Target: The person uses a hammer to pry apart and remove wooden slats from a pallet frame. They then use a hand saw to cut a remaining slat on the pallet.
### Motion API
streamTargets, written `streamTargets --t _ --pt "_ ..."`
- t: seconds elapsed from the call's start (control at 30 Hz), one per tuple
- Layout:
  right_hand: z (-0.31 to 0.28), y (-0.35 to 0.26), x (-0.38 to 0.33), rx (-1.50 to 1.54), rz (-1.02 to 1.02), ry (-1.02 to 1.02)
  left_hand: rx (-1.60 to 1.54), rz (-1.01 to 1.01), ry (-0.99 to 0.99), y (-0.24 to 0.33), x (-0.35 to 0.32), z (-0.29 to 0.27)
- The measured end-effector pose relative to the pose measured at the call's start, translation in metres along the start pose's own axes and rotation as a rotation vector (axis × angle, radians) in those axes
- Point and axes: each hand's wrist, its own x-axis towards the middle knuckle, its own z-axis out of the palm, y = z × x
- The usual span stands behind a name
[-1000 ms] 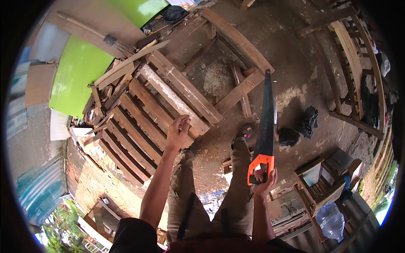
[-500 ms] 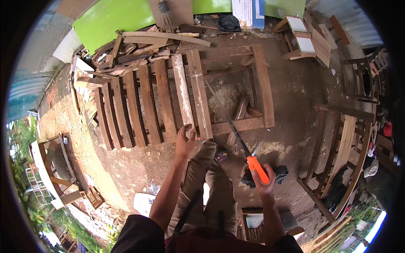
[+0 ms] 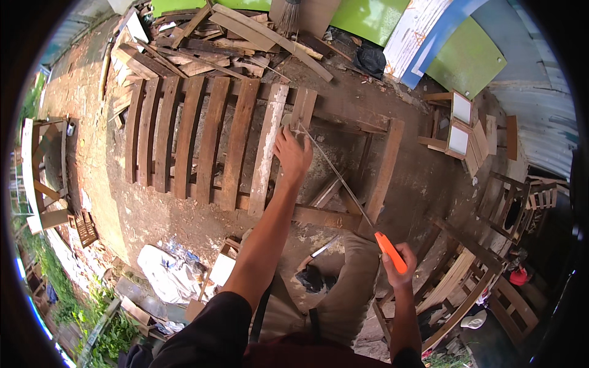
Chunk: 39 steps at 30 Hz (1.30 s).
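Note:
A handsaw with a thin blade (image 3: 340, 175) and an orange handle (image 3: 391, 251) is gripped in my right hand (image 3: 402, 268), off the near right corner of a slatted wooden frame (image 3: 334, 216). Its blade slants away to the left, the tip close to my left hand (image 3: 293, 153). That hand lies on the last brown slat (image 3: 304, 103) at the right of the row, fingers apart, covering its middle. Beside it runs a slat with peeling white paint (image 3: 268, 147). Whether the blade touches the wood I cannot tell.
Scrap wood (image 3: 202, 55) is heaped behind the frame. A black plastic bag (image 3: 370, 60) lies at the back. Near my legs are a knife-like tool (image 3: 318, 253) and another black bag (image 3: 311, 279). Wooden furniture frames (image 3: 457, 276) stand at the right, white cloth (image 3: 169, 273) at the lower left.
My left hand has moved farther along the slats, from their near ends to the middle of the last one. The saw and right hand have shifted slightly right; the view has turned.

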Motion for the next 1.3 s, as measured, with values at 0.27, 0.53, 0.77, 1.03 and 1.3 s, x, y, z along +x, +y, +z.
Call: streamTargets --t 0.27,0.53,0.77,1.03,1.3 --pt "-0.02 0.059 0.197 -0.007 -0.232 -0.353 0.05 -0.419 0.404 0.01 0.077 0.091" --pt "-0.033 0.082 0.299 -0.015 -0.36 -0.593 0.205 -0.467 0.549 0.021 0.072 0.097" --pt "-0.042 0.085 0.336 0.058 -0.34 -0.66 0.218 -0.434 0.58 0.014 0.067 0.104" --pt "-0.04 0.092 0.36 -0.01 -0.395 -0.716 0.192 -0.46 0.531 0.016 0.065 0.103" --pt "-0.038 0.083 0.37 -0.063 -0.409 -0.716 0.23 -0.478 0.526 0.017 0.068 0.103"
